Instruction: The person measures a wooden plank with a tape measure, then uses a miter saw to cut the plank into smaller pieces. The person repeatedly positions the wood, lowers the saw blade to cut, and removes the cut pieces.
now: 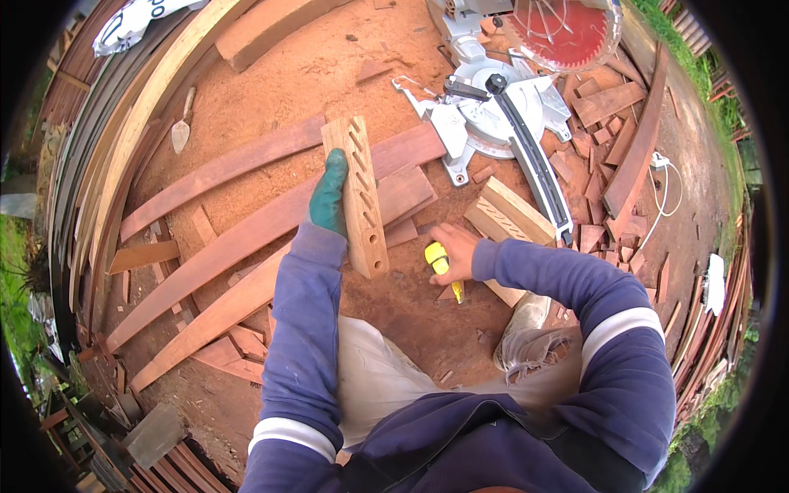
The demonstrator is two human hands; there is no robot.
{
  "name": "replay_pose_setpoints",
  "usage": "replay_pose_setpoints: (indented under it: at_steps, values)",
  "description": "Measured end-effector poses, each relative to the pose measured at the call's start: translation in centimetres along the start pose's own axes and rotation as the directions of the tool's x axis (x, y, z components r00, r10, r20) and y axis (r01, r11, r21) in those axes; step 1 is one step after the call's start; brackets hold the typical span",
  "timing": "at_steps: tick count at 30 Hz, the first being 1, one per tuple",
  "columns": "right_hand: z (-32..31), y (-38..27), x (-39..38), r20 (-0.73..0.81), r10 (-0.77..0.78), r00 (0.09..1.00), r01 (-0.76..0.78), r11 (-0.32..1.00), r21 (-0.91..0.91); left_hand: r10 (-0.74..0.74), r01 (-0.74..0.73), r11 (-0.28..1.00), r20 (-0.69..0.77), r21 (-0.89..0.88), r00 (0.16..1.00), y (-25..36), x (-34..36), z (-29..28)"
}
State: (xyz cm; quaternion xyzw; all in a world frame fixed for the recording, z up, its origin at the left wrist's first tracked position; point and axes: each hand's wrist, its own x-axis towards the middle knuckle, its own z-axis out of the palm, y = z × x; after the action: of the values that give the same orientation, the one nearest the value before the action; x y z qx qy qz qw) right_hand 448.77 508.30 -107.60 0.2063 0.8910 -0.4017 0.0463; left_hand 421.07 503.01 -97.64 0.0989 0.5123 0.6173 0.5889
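My left hand, in a green glove, grips a pale wooden block along its left side. Slanted slots run down the block's face, and two round holes show near its lower end. My bare right hand is closed around a yellow tape measure, with a short yellow strip showing below the fingers. A little space separates the tape measure from the block. Just beyond my right hand lies a similar slotted wooden block, beside another pale timber piece.
A mitre saw with a large red blade stands on the sawdust-covered ground ahead. Long reddish planks lie across the left side. Offcuts are scattered at the right, near a white cable. A trowel lies far left.
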Motion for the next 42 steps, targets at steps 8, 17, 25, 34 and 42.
replay_pose_setpoints:
  at_steps: [8,17,25,34,42]
  values:
    - [-13.4,-1.0,4.9,-0.683,0.467,0.562,0.018,0.819,0.574,-0.227,0.233,0.972,0.318,0.020,0.921,-0.8,0.0,2.5]
    - [-13.9,-2.1,6.1,-0.774,0.118,0.622,-0.014,0.990,0.140,-0.163,0.123,0.974,0.218,0.188,0.962,-1.8,0.9,5.0]
    - [-13.4,-1.4,6.4,-0.475,0.133,0.870,0.224,0.752,0.621,-0.100,0.091,0.990,0.081,0.112,0.992,-0.7,0.1,3.2]
    - [-16.4,1.2,7.1,0.078,-0.231,0.970,0.164,0.854,0.495,0.040,0.004,0.909,-0.098,0.416,0.994,0.9,-0.9,2.1]
    - [-16.3,5.3,4.6,0.507,0.031,0.861,-0.215,0.926,0.309,0.099,0.002,0.920,-0.240,0.391,0.966,3.4,-2.0,-1.9]
